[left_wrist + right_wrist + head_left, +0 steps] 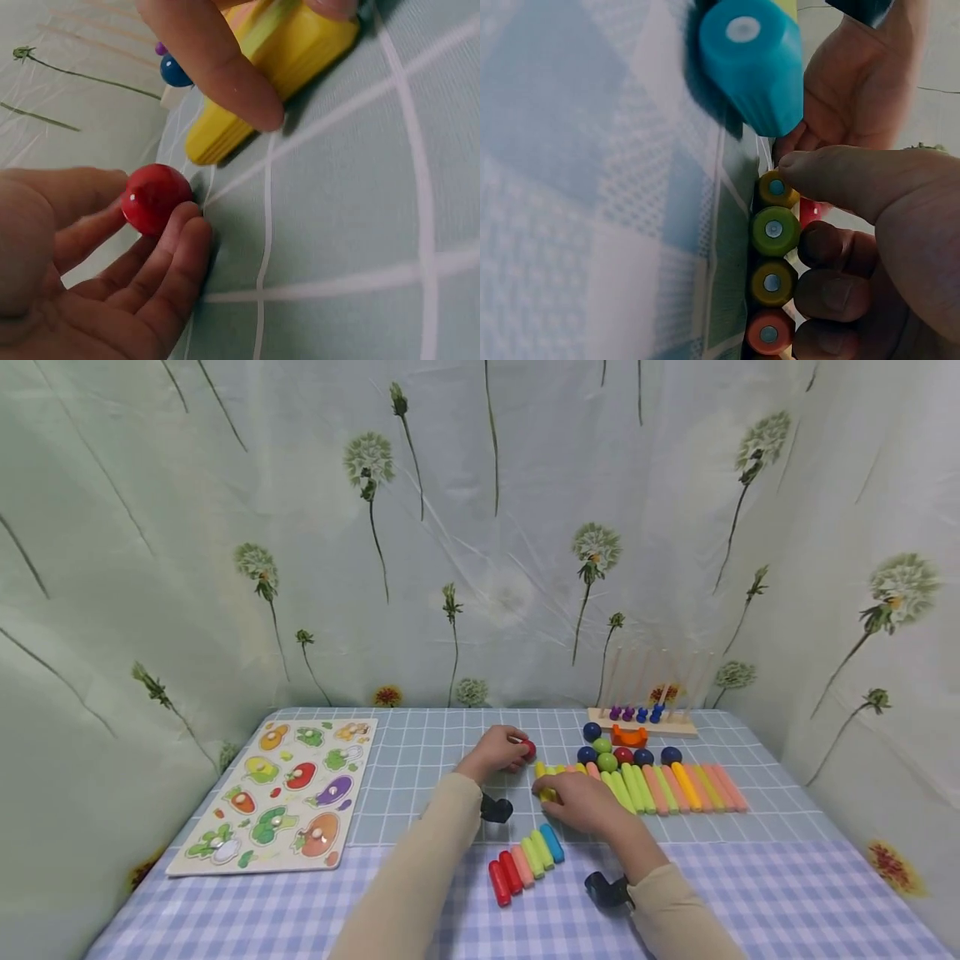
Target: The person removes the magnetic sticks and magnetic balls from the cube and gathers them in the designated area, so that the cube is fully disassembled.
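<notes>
My left hand point(495, 752) holds a glossy red ball point(156, 199) between thumb and fingertips, low over the grey checked cloth at the back. My right hand point(585, 802) lies over the left end of a row of coloured ribbed sticks point(637, 789). Its thumb tip touches the near end of the outermost yellow stick point(778, 188), while the index finger point(225, 67) reaches along that stick's outer side in the left wrist view. The other fingertips rest on neighbouring green, yellow and orange sticks. Part of the row is hidden beneath this hand.
A shorter group of red, pink, green and blue sticks point(525, 864) lies in front. Behind the row are blue, green and red balls point(606, 746), an orange cradle-shaped piece point(628, 737) and a pegged wooden stand point(678, 725). A vegetable puzzle board point(292, 793) lies left.
</notes>
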Demonstrator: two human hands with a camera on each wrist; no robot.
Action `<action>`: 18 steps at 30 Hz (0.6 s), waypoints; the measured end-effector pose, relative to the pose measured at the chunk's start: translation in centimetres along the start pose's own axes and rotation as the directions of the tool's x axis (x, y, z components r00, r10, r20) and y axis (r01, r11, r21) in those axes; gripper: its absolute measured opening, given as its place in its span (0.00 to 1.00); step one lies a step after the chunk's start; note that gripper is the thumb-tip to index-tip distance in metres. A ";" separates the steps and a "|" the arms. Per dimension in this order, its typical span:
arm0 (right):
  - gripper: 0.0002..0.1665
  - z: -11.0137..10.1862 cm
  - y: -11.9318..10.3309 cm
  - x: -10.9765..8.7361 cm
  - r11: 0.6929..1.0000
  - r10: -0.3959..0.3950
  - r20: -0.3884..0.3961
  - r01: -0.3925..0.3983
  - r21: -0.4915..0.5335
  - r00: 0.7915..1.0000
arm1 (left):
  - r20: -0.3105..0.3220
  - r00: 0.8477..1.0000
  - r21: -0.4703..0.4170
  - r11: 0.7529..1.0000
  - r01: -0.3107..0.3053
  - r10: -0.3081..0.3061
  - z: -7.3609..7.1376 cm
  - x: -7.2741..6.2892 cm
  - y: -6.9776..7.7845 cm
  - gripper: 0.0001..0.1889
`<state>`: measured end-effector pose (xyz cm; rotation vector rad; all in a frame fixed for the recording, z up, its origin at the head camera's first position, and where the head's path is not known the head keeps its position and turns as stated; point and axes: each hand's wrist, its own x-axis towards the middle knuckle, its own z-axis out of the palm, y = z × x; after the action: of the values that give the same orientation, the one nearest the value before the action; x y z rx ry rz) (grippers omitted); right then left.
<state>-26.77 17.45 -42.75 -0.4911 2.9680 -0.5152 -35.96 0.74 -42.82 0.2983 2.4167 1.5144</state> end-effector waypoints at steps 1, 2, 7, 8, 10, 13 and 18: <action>0.16 0.0 -0.1 0.0 1.000 -0.006 0.000 0.006 0.005 1.000 | 0.000 1.000 -0.015 1.000 0.007 -0.007 0.1 0.1 0.0 0.19; 0.16 0.0 -0.1 0.1 1.000 -0.012 -0.001 0.012 0.011 1.000 | 0.004 1.000 -0.032 0.999 0.012 -0.012 0.1 0.1 0.0 0.20; 0.16 0.1 -0.2 0.3 1.000 -0.014 -0.004 0.014 0.013 1.000 | 0.062 0.998 -0.107 0.994 0.013 -0.006 0.1 0.4 -0.4 0.23; 0.16 0.2 -0.2 0.3 1.000 -0.011 -0.004 0.011 0.012 1.000 | 0.074 0.997 -0.120 0.993 0.008 0.001 0.0 0.3 -0.5 0.23; 0.17 0.2 -0.2 0.4 1.000 -0.012 -0.003 0.012 0.004 1.000 | 0.090 0.996 -0.143 0.990 0.000 0.013 -0.1 0.1 -0.7 0.23; 0.17 0.4 -0.2 0.5 1.000 -0.019 -0.003 0.019 0.004 1.000 | 0.095 0.995 -0.144 0.989 -0.030 0.044 -0.4 -0.5 -1.2 0.22; 0.16 0.3 -0.1 0.4 1.000 -0.017 0.000 0.017 0.012 1.000 | 0.039 0.985 0.010 0.986 -0.168 0.168 -1.5 -2.6 -1.9 0.19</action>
<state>-27.04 17.13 -42.98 -0.5162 2.9613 -0.5334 -34.03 -2.19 -43.62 0.5414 2.4247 1.5461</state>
